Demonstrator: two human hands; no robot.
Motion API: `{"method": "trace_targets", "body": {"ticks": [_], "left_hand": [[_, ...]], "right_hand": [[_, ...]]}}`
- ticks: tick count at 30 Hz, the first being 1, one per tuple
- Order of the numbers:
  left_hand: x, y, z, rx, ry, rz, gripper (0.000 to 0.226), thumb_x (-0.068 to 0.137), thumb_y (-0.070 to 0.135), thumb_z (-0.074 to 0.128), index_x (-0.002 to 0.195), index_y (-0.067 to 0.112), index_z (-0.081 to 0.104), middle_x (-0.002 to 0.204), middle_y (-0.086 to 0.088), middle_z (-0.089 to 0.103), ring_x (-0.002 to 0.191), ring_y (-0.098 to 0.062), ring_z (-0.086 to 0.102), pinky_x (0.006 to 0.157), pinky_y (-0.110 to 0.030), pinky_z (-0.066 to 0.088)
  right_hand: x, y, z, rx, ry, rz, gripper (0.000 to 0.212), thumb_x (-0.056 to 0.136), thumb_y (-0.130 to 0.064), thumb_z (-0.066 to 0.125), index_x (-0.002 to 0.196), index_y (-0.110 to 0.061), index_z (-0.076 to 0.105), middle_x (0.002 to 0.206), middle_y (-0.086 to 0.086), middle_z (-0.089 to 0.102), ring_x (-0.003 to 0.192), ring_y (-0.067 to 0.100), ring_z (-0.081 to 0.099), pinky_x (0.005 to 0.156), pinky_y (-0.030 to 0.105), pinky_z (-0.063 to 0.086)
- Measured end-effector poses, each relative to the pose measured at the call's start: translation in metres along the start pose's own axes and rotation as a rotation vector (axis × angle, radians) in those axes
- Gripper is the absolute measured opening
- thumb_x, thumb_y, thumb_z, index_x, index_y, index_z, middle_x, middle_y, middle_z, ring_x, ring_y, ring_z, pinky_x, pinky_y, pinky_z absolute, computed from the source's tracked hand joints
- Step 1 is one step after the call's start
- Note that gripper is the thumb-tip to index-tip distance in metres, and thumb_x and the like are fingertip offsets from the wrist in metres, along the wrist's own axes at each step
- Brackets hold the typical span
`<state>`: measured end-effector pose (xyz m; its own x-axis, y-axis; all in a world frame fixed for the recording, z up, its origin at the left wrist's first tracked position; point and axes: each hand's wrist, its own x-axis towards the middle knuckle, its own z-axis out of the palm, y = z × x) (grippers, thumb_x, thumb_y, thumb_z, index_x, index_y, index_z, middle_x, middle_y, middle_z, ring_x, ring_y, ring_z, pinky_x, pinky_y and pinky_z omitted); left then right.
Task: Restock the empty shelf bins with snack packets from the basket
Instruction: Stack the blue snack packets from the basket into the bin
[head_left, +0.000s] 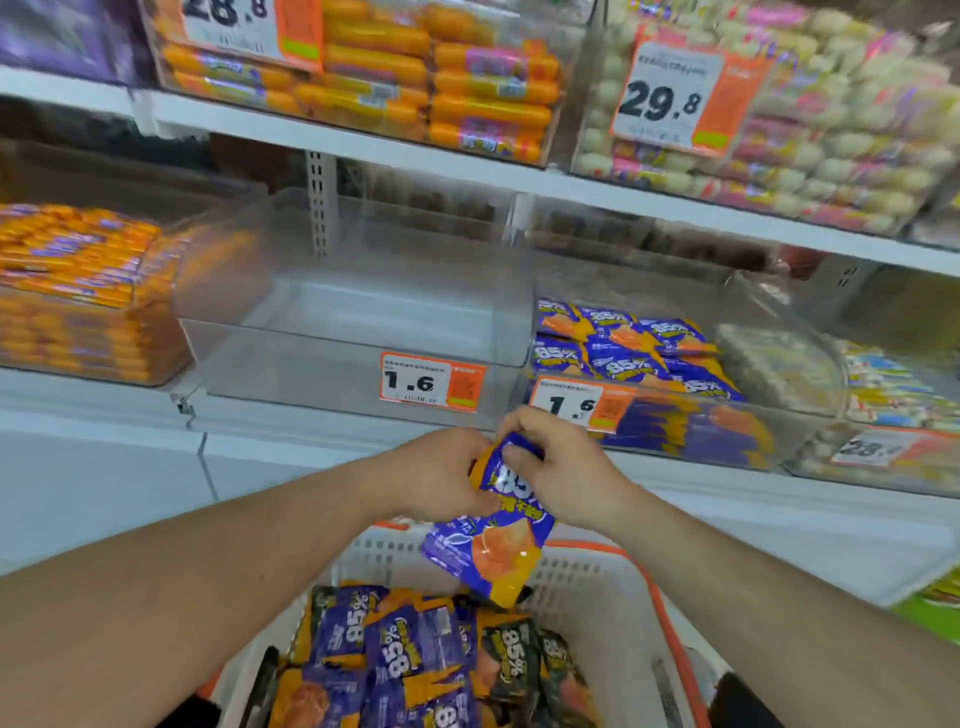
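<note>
Both hands, left hand (441, 475) & right hand (561, 467), pinch one purple snack packet (498, 540) above the basket (587, 587), w/ middle bin (358, 332) empty, right bin (649, 364) part-filled, plenty packets left, so approx. early on.

I am getting a bright, evenly lit feed with soft overhead store light and almost no hard shadows. Motion blur is smearing the upper shelves and side edges. The wide lens is bending the shelf lines, and the clear bin (353, 291) is catching pale glare.
</note>
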<state>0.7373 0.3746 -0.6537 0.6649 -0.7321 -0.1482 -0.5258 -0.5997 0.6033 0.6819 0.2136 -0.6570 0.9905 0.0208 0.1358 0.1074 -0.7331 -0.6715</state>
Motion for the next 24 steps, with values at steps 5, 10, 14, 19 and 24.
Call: {"method": "trace_targets", "body": {"ticks": [5, 10, 14, 19, 24], "left_hand": [[0.008, 0.022, -0.004, -0.474, 0.325, 0.057, 0.011, 0.077, 0.021, 0.073, 0.085, 0.014, 0.07, 0.072, -0.008, 0.069, 0.063, -0.014, 0.055, 0.064, -0.036, 0.048], [0.023, 0.059, -0.007, -0.722, 0.571, 0.077, 0.018, 0.071, 0.022, 0.073, 0.088, 0.019, 0.072, 0.083, 0.0, 0.076, 0.082, -0.023, 0.072, 0.079, -0.045, 0.058], [0.042, 0.088, -0.008, -0.765, 0.605, 0.111, 0.019, 0.083, 0.007, 0.069, 0.09, 0.025, 0.07, 0.089, 0.002, 0.076, 0.084, -0.019, 0.072, 0.08, -0.048, 0.058], [0.062, 0.104, -0.015, -0.435, 0.681, 0.203, 0.03, 0.083, 0.036, 0.054, 0.106, 0.021, 0.067, 0.103, 0.002, 0.072, 0.096, -0.02, 0.066, 0.086, -0.043, 0.053], [0.081, 0.059, -0.002, 0.497, 0.864, 0.053, 0.05, 0.084, 0.054, 0.045, 0.119, 0.025, 0.066, 0.133, -0.024, 0.05, 0.113, -0.044, 0.051, 0.093, -0.051, 0.041]], "right_hand": [[-0.018, -0.011, -0.044, -0.265, 0.7, -0.156, 0.022, 0.071, -0.025, 0.068, 0.087, -0.015, 0.057, 0.096, 0.001, 0.053, 0.095, 0.017, 0.046, 0.082, 0.031, 0.039], [-0.036, -0.017, -0.049, -0.241, 0.587, 0.019, 0.072, 0.05, -0.062, 0.068, 0.109, -0.024, 0.054, 0.13, 0.003, 0.042, 0.128, 0.016, 0.037, 0.098, 0.037, 0.042], [-0.026, -0.018, -0.068, -0.202, 0.509, 0.112, 0.09, 0.051, -0.056, 0.078, 0.128, -0.03, 0.041, 0.129, -0.006, 0.041, 0.12, 0.013, 0.041, 0.096, 0.038, 0.045], [-0.012, -0.014, -0.1, -0.255, 0.609, 0.057, 0.078, 0.056, -0.052, 0.065, 0.126, -0.025, 0.044, 0.114, -0.008, 0.04, 0.109, 0.015, 0.049, 0.09, 0.029, 0.044], [0.014, 0.036, -0.157, -0.416, 0.646, 0.294, 0.071, 0.064, -0.044, 0.07, 0.125, -0.016, 0.047, 0.123, 0.008, 0.042, 0.112, 0.03, 0.051, 0.092, 0.036, 0.043]]}}
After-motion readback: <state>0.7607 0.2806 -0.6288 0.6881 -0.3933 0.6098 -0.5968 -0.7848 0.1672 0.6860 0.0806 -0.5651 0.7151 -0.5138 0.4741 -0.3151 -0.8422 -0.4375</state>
